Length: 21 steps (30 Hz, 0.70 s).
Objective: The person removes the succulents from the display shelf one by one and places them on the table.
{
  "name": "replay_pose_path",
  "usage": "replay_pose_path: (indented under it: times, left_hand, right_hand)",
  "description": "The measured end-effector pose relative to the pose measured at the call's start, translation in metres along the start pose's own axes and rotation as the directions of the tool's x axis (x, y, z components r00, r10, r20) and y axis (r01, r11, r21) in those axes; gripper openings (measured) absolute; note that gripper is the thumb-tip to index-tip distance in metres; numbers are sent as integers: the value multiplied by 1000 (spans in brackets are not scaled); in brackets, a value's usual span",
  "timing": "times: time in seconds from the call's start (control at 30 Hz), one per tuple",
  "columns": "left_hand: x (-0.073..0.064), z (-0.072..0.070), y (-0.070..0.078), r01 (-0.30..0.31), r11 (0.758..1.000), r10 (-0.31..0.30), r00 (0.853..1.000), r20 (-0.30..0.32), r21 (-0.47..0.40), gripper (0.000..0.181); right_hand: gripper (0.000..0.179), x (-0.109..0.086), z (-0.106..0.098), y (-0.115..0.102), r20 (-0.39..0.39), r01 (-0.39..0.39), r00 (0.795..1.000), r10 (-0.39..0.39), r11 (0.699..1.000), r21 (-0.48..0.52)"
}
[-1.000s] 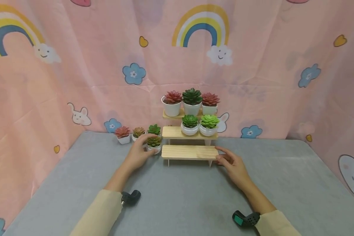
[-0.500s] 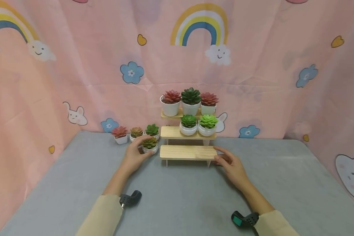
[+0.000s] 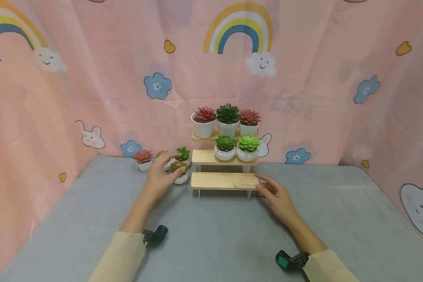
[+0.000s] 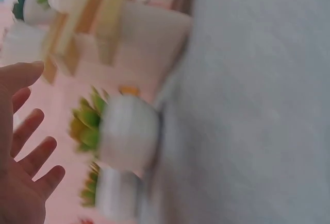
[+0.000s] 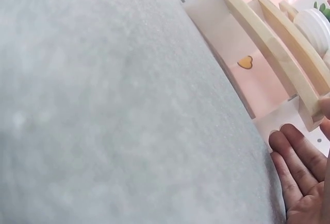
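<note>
Olive pot [image 3: 181,179]: upright on the table [image 3: 218,243], just left of the stand [image 3: 202,157], the gap slightly wider than a second ago.
Grip on it: the left hand [image 3: 157,178] is higher than half a second ago; its thumb, low against the pot then, is now at leaf height.
Meaning: the pot looks nudged left and let go, standing by itself off the boards.
Left hand: thumb and fingers spread, loosely bent around the leaves in the head view; the left wrist view shows space between fingers and pots, so it appears to hold nothing.
Right hand [image 3: 277,197]: placed as before at the bottom board's [image 3: 225,180] right end, fingers straight and close together by the white leg [image 5: 281,116]; it touches the end, seemingly steadying it.
Beside the olive pot: green pot [image 3: 183,152] just behind, brown pot [image 3: 160,153] partly hidden by the left hand, red pot [image 3: 143,160] farther left.
Upper boards: three pots on top, two on the middle, toward its right.
</note>
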<state>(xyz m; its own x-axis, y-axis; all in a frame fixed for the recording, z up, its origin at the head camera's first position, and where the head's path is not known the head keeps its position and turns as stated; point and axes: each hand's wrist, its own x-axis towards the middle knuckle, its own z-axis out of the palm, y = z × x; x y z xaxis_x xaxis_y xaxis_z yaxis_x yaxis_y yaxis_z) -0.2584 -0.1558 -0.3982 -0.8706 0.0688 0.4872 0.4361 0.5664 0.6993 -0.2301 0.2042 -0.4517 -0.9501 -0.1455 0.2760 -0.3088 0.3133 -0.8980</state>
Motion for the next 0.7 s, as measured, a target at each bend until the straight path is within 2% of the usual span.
replay_pose_path:
  times: [0.2, 0.3, 0.4, 0.53, 0.7]
  left_hand:
    - [13, 1, 32, -86, 996, 86, 995, 48, -2, 47]
    - [23, 7, 48, -138, 990, 139, 987, 78, -19, 50]
    - [33, 14, 62, -161, 986, 164, 981, 105, -43, 51]
    - [43, 26, 72, -165, 981, 178, 975, 136, -104, 50]
    - [52, 40, 74, -166, 971, 192, 971, 143, -171, 47]
  right_hand:
    - [42, 1, 0, 1, -2, 0, 1000, 0, 1000, -10]
    - [42, 1, -1, 1, -1, 2, 1000, -2, 1000, -13]
    - [42, 1, -1, 2, -1, 1, 1000, -1, 1000, -16]
    - [41, 1, -2, 2, -2, 2, 1000, -2, 1000, -16]
    - [41, 1, -1, 0, -1, 9, 1000, -9, 1000, -9]
